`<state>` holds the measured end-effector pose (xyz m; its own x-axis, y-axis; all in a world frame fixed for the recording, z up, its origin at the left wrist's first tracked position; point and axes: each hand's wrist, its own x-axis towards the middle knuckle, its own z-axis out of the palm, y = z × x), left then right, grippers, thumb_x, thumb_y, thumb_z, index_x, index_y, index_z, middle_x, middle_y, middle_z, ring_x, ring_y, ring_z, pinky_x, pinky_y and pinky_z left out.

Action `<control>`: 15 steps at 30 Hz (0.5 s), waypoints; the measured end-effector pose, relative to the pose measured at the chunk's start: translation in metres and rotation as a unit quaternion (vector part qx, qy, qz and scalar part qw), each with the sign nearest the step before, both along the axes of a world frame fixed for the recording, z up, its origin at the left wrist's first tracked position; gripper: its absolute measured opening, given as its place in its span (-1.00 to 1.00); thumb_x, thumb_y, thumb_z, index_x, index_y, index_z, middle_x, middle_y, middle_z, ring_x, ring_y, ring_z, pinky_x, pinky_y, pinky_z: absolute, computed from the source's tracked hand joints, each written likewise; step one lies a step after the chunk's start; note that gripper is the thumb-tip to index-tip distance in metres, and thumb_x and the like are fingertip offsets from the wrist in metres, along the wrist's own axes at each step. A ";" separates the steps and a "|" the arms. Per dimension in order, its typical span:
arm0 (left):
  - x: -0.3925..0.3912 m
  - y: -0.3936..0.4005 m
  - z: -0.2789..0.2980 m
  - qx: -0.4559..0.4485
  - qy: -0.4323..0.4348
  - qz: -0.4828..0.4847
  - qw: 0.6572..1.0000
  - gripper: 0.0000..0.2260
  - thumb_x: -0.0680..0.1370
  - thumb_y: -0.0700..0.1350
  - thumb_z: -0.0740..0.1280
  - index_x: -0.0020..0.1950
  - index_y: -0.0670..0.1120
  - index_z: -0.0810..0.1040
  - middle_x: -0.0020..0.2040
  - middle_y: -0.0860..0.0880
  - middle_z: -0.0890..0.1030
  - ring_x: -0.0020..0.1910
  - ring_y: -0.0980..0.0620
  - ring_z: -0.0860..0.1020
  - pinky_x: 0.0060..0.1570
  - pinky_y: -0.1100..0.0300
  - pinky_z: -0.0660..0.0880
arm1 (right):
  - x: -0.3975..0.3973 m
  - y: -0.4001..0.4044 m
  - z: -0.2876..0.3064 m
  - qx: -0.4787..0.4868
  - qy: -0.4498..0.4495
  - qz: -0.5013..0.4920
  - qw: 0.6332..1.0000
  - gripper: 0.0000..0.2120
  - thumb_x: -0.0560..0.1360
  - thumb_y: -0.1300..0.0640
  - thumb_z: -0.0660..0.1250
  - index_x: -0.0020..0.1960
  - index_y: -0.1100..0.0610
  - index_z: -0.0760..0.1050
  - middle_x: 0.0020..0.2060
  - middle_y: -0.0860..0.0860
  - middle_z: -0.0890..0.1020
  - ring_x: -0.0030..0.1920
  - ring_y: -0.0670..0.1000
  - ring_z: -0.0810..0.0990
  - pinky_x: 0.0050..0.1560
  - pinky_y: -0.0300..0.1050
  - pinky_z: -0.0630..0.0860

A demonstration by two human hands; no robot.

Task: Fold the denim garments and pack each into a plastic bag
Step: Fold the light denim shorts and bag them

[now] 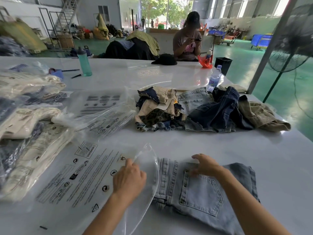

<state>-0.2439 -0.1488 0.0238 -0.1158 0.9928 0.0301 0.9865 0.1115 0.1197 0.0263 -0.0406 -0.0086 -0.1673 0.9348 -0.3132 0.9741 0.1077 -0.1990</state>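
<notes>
A folded light-blue denim garment (201, 192) lies on the white table (211, 146) in front of me, its waistband end just inside the mouth of a clear plastic bag (81, 177) printed with warning text. My left hand (129, 178) pinches the bag's upper lip and holds the mouth lifted open. My right hand (205, 165) rests on the garment's far edge near the back pocket, its fingers curled on the denim.
A pile of unfolded denim and khaki garments (210, 109) lies further back. Bagged garments (28, 126) and spare bags (103, 106) are stacked at the left. Two bottles (84, 62) (214, 78) stand on the table. A person (187, 38) sits across; a fan (294, 36) stands right.
</notes>
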 end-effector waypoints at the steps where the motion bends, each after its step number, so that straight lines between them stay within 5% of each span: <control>1: 0.010 0.003 -0.009 -0.027 0.002 0.004 1.000 -0.55 0.60 0.22 0.03 0.08 -0.11 0.48 0.13 -0.06 0.41 -0.15 0.03 0.46 -0.24 0.19 0.35 | 0.006 0.003 -0.004 -0.020 -0.019 0.006 1.000 -0.19 0.31 -0.21 0.49 0.44 0.06 0.30 0.37 0.00 0.40 0.36 0.05 0.35 0.36 0.08 0.32; 5: 0.039 0.019 -0.035 -0.129 0.011 -0.003 0.992 -0.25 0.41 0.48 0.11 0.21 -0.16 0.40 0.22 -0.12 0.36 -0.13 0.06 0.45 -0.22 0.22 0.46 | 0.006 0.005 -0.004 -0.055 -0.021 0.033 0.998 -0.18 0.17 -0.16 0.59 0.33 0.04 0.36 0.20 0.03 0.52 0.18 0.06 0.44 0.14 -0.03 0.40; 9: 0.033 0.030 -0.045 -0.184 -0.020 0.029 0.982 -0.19 0.30 0.50 0.23 0.19 -0.17 0.42 0.32 -0.16 0.39 -0.07 0.04 0.54 -0.23 0.23 0.50 | 0.002 -0.011 0.008 0.046 0.005 0.121 0.992 -0.64 0.26 0.00 0.52 0.00 0.05 0.53 -0.09 -0.03 0.53 -0.11 0.01 0.47 -0.19 -0.16 0.37; 12: 0.030 0.028 -0.048 -0.190 -0.073 0.052 0.978 -0.34 0.35 0.38 0.35 0.13 -0.16 0.48 0.15 -0.11 0.51 -0.04 0.00 0.57 -0.17 0.18 0.54 | 0.004 -0.053 0.004 0.298 0.020 0.210 0.931 -0.85 0.26 0.19 0.41 -0.19 0.07 0.52 -0.16 0.05 0.52 -0.23 0.08 0.50 -0.30 -0.15 0.39; 15: 0.033 0.024 -0.047 -0.167 -0.110 0.070 0.977 -0.73 0.46 -0.07 0.43 0.09 -0.14 0.51 0.12 -0.09 0.49 -0.04 -0.02 0.57 -0.13 0.20 0.55 | 0.007 -0.102 -0.015 0.368 0.040 0.249 0.895 -0.90 0.38 0.02 0.29 -0.15 0.00 0.55 -0.05 0.02 0.56 -0.15 0.05 0.58 -0.17 -0.12 0.43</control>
<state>-0.2113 -0.1252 -0.0235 -0.2181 0.9171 -0.3336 0.9133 0.3123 0.2616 0.0332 -0.1428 -0.0234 -0.6152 0.6862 0.3882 0.7547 0.6549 0.0383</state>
